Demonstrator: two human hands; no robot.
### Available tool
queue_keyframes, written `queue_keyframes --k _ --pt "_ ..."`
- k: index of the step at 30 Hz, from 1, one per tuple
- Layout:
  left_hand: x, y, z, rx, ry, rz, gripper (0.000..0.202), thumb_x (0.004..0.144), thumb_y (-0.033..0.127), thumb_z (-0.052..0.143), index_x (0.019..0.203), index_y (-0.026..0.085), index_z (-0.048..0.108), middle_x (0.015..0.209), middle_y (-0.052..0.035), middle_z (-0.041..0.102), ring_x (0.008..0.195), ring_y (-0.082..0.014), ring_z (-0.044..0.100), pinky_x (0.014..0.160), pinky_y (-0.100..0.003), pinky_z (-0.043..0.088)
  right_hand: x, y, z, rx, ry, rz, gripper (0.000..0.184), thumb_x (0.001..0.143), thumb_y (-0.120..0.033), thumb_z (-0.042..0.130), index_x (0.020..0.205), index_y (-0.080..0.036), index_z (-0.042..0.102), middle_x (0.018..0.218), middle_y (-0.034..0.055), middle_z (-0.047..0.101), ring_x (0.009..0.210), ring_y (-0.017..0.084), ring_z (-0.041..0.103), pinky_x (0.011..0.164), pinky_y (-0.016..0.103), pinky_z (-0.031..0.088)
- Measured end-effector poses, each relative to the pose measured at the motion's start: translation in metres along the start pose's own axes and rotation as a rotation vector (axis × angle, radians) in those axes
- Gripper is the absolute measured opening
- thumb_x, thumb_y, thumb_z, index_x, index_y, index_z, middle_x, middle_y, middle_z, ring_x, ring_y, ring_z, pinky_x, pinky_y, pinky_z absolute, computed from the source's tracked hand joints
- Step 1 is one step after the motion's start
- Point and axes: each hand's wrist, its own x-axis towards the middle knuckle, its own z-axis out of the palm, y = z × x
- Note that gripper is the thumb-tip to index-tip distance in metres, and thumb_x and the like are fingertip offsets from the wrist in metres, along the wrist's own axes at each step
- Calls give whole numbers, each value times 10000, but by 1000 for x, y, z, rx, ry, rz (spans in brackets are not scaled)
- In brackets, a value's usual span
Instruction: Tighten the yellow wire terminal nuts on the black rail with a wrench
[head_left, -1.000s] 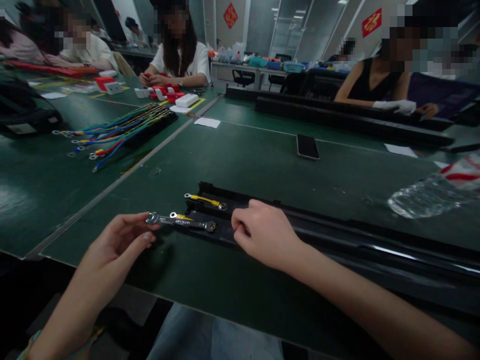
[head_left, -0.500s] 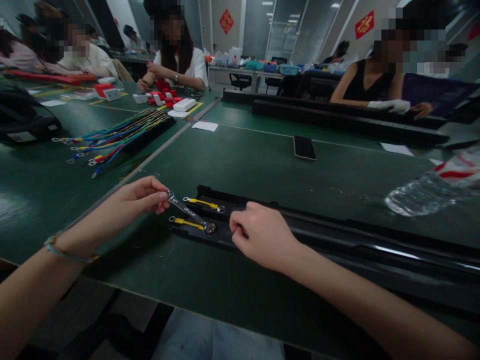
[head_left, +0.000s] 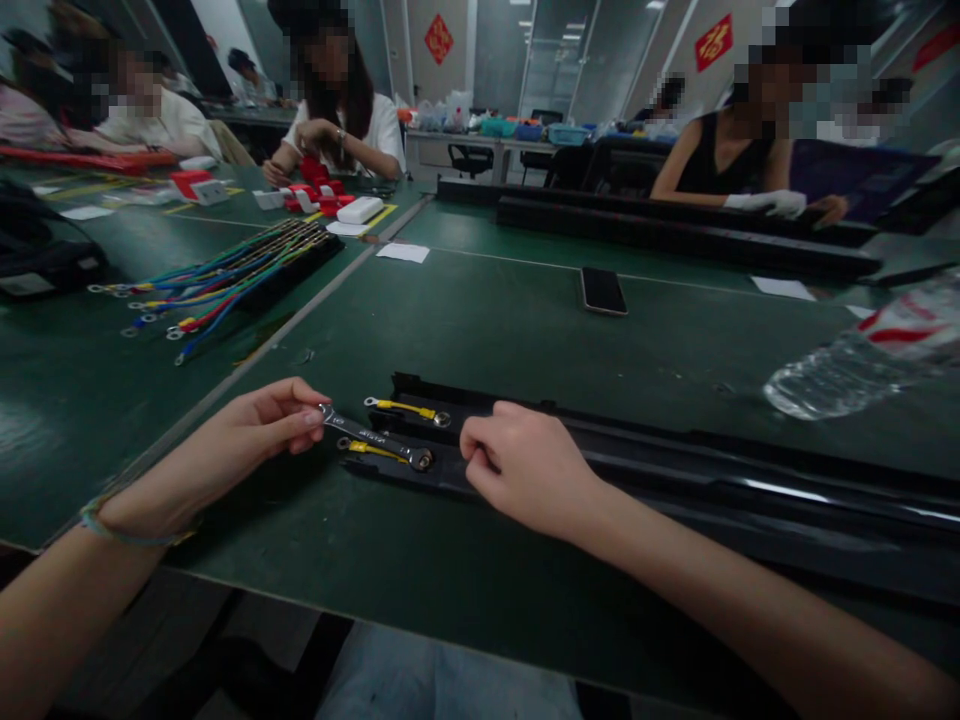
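Observation:
My left hand [head_left: 251,430] pinches the free end of a small silver wrench [head_left: 371,437]. The wrench's far end sits on a fastener at the left end of a long black rail [head_left: 675,470] lying across the green table [head_left: 487,330]. Two short yellow wires with ring terminals [head_left: 405,408] lie on that end of the rail, one beside the wrench. My right hand [head_left: 525,470] is closed and presses down on the rail just right of the wrench; what its fingers hold, if anything, is hidden.
A black phone [head_left: 602,290] lies mid-table. A plastic water bottle [head_left: 855,360] lies at the right. A bundle of coloured wires [head_left: 225,270] rests on the neighbouring table at left. More black rails [head_left: 675,235] and several seated people are across the tables.
My left hand swung the wrench handle away from me and then slightly back, turning it about the fastener. My right hand stayed in place on the rail.

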Motion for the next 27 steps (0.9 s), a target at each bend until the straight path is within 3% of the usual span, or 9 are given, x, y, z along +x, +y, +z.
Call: queue_keyframes --k 5,9,12,16,19,21,27 --pt "-22 -8 5 70 120 1 201 666 246 638 845 177 579 610 14 542 521 -93 450 465 -161 357 0 1 -1 37 61 -12 90 698 -124 444 657 -176 505 602 -25 452 610 105 392 528 237 269" --pt "-37 -13 14 60 247 21 301 667 251 640 954 170 596 672 -10 584 549 -114 471 480 -194 371 -1 0 -10 79 49 -51 86 725 -154 443 758 -171 520 765 5 484 711 116 434 600 242 326" --pt "-48 -15 24 84 326 35 393 697 279 622 1074 188 561 795 -32 615 654 -136 509 577 -222 413 -7 -4 -18 81 7 -31 160 738 -228 464 871 -180 538 928 41 491 826 147 454 689 277 364" --pt "-56 -15 33 82 407 74 427 693 301 621 1105 214 552 864 -33 638 704 -149 533 650 -248 440 -27 -11 -22 -73 -49 73 370 732 -414 491 1031 -200 529 1057 76 491 960 223 433 803 382 348" --pt "-54 -13 35 93 416 76 410 691 290 622 1092 229 562 836 -12 641 692 -130 536 672 -229 441 -44 -10 -17 -104 -11 192 448 702 -485 515 1047 -199 503 1038 65 516 946 228 462 797 388 365" --pt "-48 -12 36 88 405 86 417 695 292 612 1099 202 558 831 -24 632 690 -129 536 689 -235 440 -52 -6 -12 -92 82 307 409 719 -465 508 1024 -194 483 981 55 537 895 208 498 762 365 390" --pt "-29 -3 51 40 314 120 539 701 312 569 1210 197 435 952 -55 569 691 -148 550 641 -260 466 -61 -2 -2 -139 178 300 547 703 -449 539 1160 -187 392 1093 74 510 1003 224 461 849 384 360"
